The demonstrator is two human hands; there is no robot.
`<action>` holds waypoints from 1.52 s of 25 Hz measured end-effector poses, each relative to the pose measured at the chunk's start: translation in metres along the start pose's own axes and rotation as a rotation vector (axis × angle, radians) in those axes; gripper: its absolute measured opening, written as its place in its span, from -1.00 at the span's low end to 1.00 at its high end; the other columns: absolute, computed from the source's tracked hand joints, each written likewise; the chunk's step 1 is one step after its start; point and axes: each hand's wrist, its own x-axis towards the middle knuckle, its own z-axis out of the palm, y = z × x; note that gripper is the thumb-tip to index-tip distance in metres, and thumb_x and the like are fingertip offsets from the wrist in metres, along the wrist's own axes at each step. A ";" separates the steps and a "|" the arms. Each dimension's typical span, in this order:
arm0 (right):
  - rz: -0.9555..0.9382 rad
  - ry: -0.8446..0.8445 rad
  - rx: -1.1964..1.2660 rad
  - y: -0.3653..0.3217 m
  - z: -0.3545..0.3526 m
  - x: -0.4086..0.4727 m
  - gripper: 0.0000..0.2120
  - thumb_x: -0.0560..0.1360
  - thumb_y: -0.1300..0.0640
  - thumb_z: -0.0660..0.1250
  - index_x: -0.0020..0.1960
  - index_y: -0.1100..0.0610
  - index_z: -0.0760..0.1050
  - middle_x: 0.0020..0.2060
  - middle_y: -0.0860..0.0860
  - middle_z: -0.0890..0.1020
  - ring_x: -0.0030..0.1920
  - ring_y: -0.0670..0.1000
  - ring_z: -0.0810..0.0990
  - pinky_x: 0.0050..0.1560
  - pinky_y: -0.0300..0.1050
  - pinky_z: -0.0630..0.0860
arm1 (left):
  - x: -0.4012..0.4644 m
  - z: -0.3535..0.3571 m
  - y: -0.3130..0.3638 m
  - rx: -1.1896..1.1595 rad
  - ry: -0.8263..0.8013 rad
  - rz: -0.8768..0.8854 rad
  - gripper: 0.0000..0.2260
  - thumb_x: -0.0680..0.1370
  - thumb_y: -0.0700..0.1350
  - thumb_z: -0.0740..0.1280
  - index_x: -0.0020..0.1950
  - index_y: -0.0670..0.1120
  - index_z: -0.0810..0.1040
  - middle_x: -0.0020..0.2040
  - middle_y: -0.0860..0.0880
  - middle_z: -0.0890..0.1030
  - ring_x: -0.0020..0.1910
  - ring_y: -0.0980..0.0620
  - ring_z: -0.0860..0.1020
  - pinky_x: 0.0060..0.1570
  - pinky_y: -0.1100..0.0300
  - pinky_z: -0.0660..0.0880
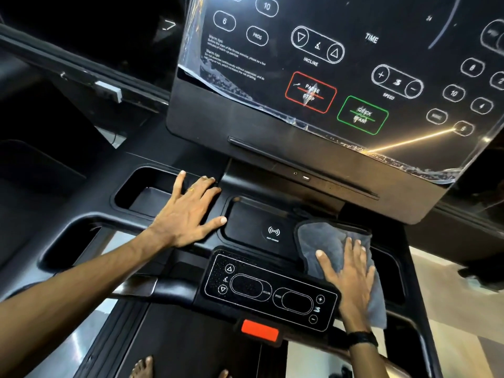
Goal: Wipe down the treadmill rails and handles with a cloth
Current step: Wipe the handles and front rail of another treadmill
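A grey cloth [324, 236] lies on the right side of the black treadmill console tray [251, 216]. My right hand [351, 279] presses flat on the cloth with straight fingers, beside the small control panel [270, 290]. My left hand [191, 211] rests flat, fingers spread, on the console surface between the left cup holder [144, 192] and the charging pad. The left handle bar [169, 289] runs below the left forearm.
The large display panel [341, 64] with a peeling plastic film rises just behind the tray. A red safety key [259, 330] sits below the control panel. The treadmill belt [196, 347] and bare toes show at the bottom.
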 end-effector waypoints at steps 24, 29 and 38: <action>0.052 0.032 0.076 -0.010 -0.004 0.011 -0.18 0.57 -0.34 0.13 0.64 0.09 -0.02 0.63 0.07 -0.03 0.61 0.00 -0.14 0.58 0.12 -0.24 | -0.001 -0.001 0.000 -0.031 -0.004 0.003 -0.25 0.57 0.38 -0.11 0.49 -0.13 0.31 0.52 -0.14 0.29 0.56 -0.08 0.20 0.48 -0.15 -0.33; 0.046 0.035 0.064 -0.010 -0.004 0.009 -0.18 0.57 -0.34 0.12 0.64 0.09 -0.04 0.63 0.07 -0.05 0.61 0.00 -0.15 0.57 0.11 -0.24 | -0.001 0.000 -0.002 -0.091 0.027 -0.014 -0.37 0.63 0.26 -0.16 0.48 -0.09 0.34 0.50 -0.10 0.34 0.54 -0.04 0.23 0.48 -0.16 -0.26; -0.005 0.035 0.022 -0.008 0.000 0.019 -0.17 0.56 -0.33 0.12 0.64 0.09 -0.05 0.63 0.08 -0.07 0.61 0.02 -0.18 0.57 0.12 -0.25 | 0.000 0.002 -0.004 -0.104 0.042 -0.009 -0.48 0.64 0.14 -0.07 0.46 -0.09 0.38 0.47 -0.08 0.38 0.51 -0.02 0.30 0.49 -0.21 -0.17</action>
